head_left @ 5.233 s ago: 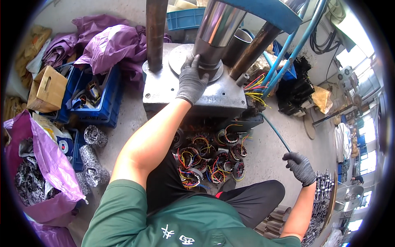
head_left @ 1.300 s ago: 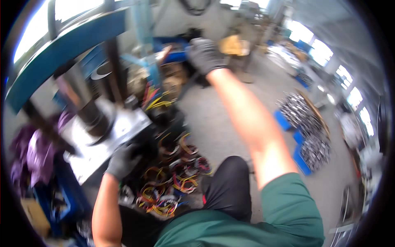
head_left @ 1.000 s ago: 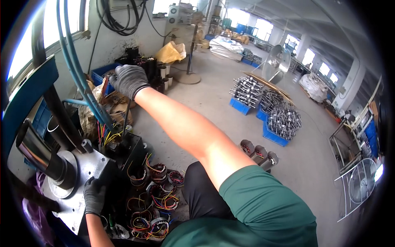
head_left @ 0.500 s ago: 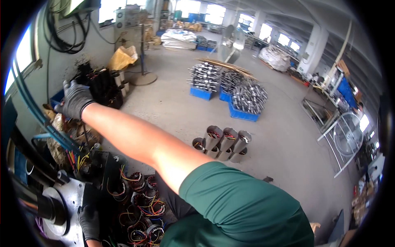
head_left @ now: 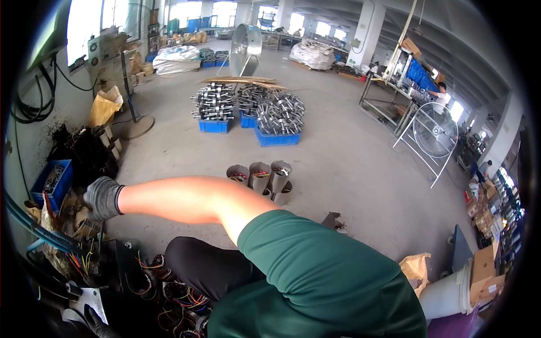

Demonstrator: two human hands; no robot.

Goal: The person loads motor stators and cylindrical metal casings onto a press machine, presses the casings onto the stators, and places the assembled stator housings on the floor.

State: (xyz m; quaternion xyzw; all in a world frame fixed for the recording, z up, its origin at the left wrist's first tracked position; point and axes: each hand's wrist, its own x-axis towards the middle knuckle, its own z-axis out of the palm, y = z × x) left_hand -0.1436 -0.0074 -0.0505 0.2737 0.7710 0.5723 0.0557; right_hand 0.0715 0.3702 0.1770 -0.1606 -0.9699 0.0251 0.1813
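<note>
My right arm, in a green sleeve, stretches across to the left. My right hand (head_left: 104,198), in a grey glove, is closed with its fingers bent down; whatever they may hold is hidden. It is near a blue bin (head_left: 61,186) of small metal parts and above crumpled packaging (head_left: 56,248). At the lower left my gloved left hand (head_left: 98,325) lies with fingers stretched out beside a bright metal machine plate (head_left: 93,301), partly in shadow and cut by the rim. Wound motor stators (head_left: 183,296) with coloured leads sit beside my dark-trousered knee.
Grey metal cylinders (head_left: 259,176) with wires inside stand on the floor ahead. Beyond are blue crates (head_left: 279,138) heaped with metal shafts. A wire-cage fan (head_left: 435,130) stands at right. Blue hoses (head_left: 48,236) run at left; a white bucket (head_left: 448,296) is at lower right.
The view has swung right and the scene has shifted left. My right hand has lowered from beside the dark cylinders to below the blue bin, and its fingers have curled. My left hand stays by the plate.
</note>
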